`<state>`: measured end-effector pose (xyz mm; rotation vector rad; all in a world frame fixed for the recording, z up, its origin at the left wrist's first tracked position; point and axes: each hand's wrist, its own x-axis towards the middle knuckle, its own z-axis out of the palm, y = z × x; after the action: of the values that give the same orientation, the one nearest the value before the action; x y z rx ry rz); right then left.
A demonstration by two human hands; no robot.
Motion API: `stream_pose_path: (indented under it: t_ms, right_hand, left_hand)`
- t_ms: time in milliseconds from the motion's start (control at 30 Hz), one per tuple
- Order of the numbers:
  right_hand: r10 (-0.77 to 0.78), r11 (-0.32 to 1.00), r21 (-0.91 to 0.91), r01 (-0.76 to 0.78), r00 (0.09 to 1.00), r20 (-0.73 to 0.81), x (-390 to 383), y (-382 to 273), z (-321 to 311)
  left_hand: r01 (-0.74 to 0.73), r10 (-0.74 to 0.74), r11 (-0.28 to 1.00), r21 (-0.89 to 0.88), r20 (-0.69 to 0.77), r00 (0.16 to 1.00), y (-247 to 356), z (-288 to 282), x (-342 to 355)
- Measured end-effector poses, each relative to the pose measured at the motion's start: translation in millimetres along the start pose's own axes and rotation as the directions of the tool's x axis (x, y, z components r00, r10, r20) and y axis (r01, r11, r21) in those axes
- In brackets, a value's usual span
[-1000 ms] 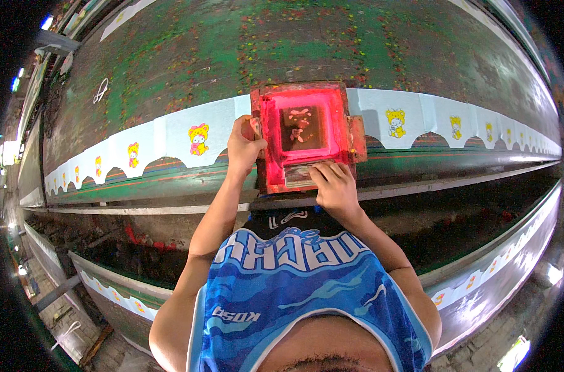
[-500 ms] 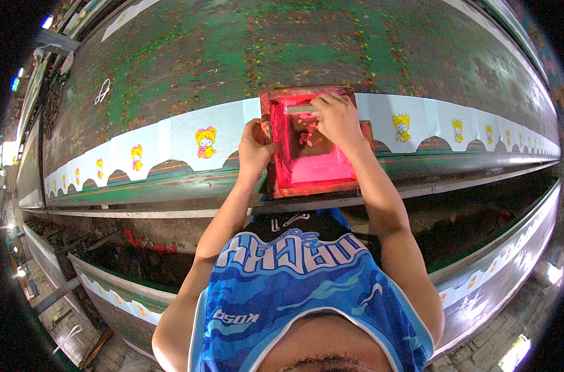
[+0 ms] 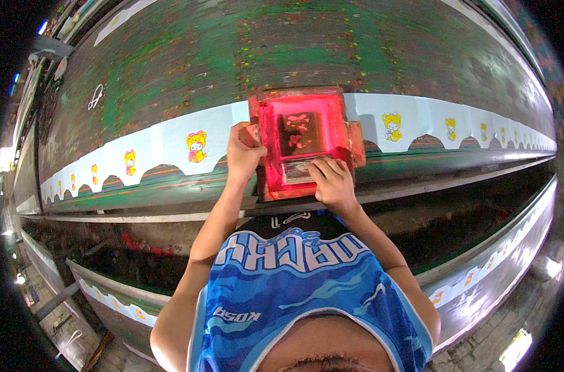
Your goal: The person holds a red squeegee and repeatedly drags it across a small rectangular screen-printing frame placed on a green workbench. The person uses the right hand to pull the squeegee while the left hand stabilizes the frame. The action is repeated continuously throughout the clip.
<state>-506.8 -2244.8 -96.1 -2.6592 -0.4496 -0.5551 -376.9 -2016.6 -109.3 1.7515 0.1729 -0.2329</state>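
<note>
A red-stained screen-printing frame (image 3: 337,118) lies flat over a white scalloped strip (image 3: 161,149) on the long table. Pink ink lines its inner sides, and a dark window with small pink print shapes shows in its mesh. My left hand (image 3: 244,154) is closed around the frame's left edge, thumb on top. Inside the frame, at its near end, my right hand (image 3: 334,185) grips a pale, flat squeegee (image 3: 299,171) by its right part. Yellow bear-like figures are printed on the strip; the figure (image 3: 196,147) left of the frame has pink parts, while the figure (image 3: 391,127) to the right shows none.
The long table (image 3: 189,68) has a green and brown surface spotted with dried ink. A white looped string (image 3: 95,97) lies at its far left. A rail (image 3: 412,194) runs along its near edge. Beyond a dark gap, another table carries a printed strip (image 3: 117,305).
My right hand has pulled the squeegee from the far end of the frame to the near end, baring the dark window. My left hand stays on the frame's left edge.
</note>
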Motion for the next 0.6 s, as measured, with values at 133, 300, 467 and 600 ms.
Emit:
stream_pose_path:
  t_ms: [133, 300, 467, 600]
  right_hand:
    - [0.021, 0.999, 0.034, -0.021, 1.0, 0.006, -4, 23, -18]
    - [0.024, 1.0, -0.019, -0.024, 1.0, -0.002, -31, 83, -69]
    - [0.102, 0.994, -0.035, -0.101, 0.994, 0.044, -68, 153, -109]
    - [0.134, 0.991, -0.023, -0.133, 0.987, 0.085, -92, 189, -124]
  left_hand:
    - [-0.087, 0.084, 0.986, -0.139, -0.025, 0.996, 17, 22, -17]
    - [-0.096, 0.091, 0.971, -0.218, -0.034, 0.995, 29, 108, -27]
    - [-0.065, 0.071, 0.985, -0.162, 0.033, 0.997, 35, 198, -39]
    - [-0.061, 0.062, 0.998, -0.025, 0.009, 0.998, 31, 245, -43]
